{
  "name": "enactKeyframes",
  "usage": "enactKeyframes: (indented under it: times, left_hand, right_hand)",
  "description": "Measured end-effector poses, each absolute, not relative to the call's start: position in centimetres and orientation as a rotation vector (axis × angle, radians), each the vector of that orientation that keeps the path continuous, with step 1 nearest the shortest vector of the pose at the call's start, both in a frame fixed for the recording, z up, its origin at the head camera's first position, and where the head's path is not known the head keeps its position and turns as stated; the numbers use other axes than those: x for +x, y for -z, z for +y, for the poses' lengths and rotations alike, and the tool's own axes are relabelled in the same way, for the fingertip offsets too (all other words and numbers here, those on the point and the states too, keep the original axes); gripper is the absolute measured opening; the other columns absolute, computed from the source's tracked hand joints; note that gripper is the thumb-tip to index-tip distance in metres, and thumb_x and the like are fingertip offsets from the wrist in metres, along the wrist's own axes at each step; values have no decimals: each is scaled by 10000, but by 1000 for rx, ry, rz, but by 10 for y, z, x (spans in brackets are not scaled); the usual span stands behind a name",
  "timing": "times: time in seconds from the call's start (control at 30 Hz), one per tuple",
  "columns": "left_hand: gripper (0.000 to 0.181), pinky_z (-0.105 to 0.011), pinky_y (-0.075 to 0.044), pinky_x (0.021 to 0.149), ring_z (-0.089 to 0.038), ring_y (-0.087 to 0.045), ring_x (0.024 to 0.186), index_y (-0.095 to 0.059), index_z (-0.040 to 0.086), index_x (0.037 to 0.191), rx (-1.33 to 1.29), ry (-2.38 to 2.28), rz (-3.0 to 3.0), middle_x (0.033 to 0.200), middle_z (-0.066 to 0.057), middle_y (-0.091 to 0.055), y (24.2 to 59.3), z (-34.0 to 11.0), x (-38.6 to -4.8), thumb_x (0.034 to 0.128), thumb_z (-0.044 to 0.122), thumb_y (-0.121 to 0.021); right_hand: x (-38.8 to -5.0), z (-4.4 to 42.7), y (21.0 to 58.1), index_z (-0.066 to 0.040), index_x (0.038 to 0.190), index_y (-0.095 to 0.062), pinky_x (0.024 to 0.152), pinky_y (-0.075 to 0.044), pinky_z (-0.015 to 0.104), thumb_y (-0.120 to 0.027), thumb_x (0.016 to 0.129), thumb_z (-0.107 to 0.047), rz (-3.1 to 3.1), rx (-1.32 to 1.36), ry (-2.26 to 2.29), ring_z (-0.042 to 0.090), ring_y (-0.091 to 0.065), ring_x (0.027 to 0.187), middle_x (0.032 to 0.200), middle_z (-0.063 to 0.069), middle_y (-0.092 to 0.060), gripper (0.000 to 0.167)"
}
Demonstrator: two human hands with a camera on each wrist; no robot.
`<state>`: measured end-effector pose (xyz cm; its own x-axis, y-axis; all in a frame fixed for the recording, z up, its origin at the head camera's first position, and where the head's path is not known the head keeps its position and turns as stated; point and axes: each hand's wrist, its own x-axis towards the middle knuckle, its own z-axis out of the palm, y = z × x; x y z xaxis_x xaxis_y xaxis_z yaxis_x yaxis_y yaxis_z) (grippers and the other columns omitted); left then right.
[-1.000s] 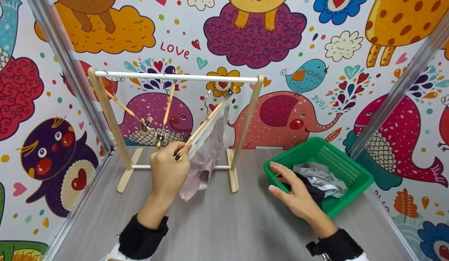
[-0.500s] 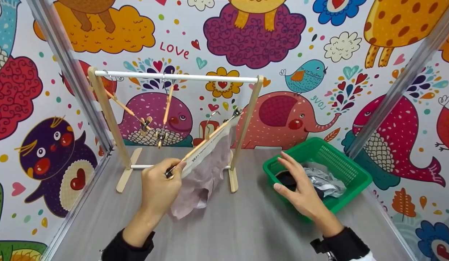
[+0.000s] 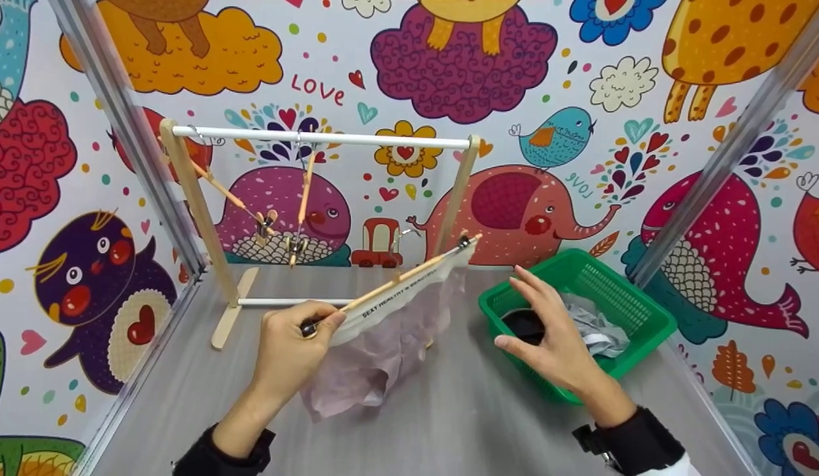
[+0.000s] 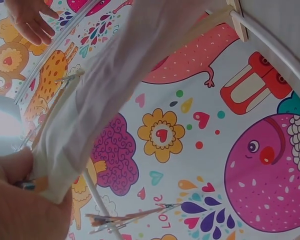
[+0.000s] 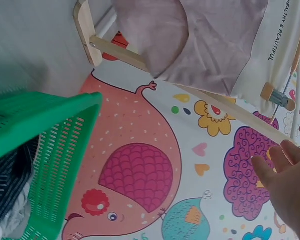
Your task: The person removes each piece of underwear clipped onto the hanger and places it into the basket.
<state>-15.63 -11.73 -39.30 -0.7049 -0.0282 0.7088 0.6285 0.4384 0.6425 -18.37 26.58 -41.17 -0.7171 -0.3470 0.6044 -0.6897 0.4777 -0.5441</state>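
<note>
My left hand point(image 3: 287, 350) pinches one clip end of a wooden clip hanger point(image 3: 392, 283). Pale mauve underpants point(image 3: 409, 344) hang from it by a white waistband printed with lettering. The hanger slants up to the right, its far clip point(image 3: 463, 242) gripping the waistband's other end and its hook free of the rack. In the right wrist view that clip point(image 5: 279, 97) shows close up near my fingers. My right hand point(image 3: 561, 337) holds nothing; its fingers are spread, above the left side of a green basket point(image 3: 621, 291). Part of the basket is hidden behind it.
A wooden rack with a white top bar point(image 3: 383, 139) stands at the back left. Two more clip hangers, one at the left point(image 3: 217, 185) and one mid-bar point(image 3: 307, 188), hang there without garments. Inside the basket lie a black garment point(image 3: 523, 325) and a grey one point(image 3: 591, 320).
My left hand has drawn the hanger and underpants out from the rack, toward me; the hanger's far end has swung right and down. My right hand has shifted slightly right over the basket.
</note>
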Motion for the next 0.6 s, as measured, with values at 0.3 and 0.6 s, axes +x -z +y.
enactKeyframes:
  times: [0.3, 0.6]
  left_hand:
    - [84, -198, -569, 619, -147, -717, 701, -796, 29, 852, -619, 1440, -2063, 823, -41, -779, 391, -109, -153, 850, -49, -826]
    - [111, -209, -528, 566, -80, -644, 639, -799, 81, 830, -727, 1488, -2104, 782, 39, -760, 391, -102, -157, 858, -21, -830]
  right_hand:
    - [-185, 258, 388, -26, 1526, -509, 1209, -273, 359, -881, 854, -311, -2195, 1014, -925, 303, -368, 1481, 1610, 187, -429, 819]
    - [-187, 248, 374, -97, 1427, -636, 1188, -283, 451, -732, 920, -571, -2140, 1063, -752, 326, -457, 1402, 1501, 131, -576, 700]
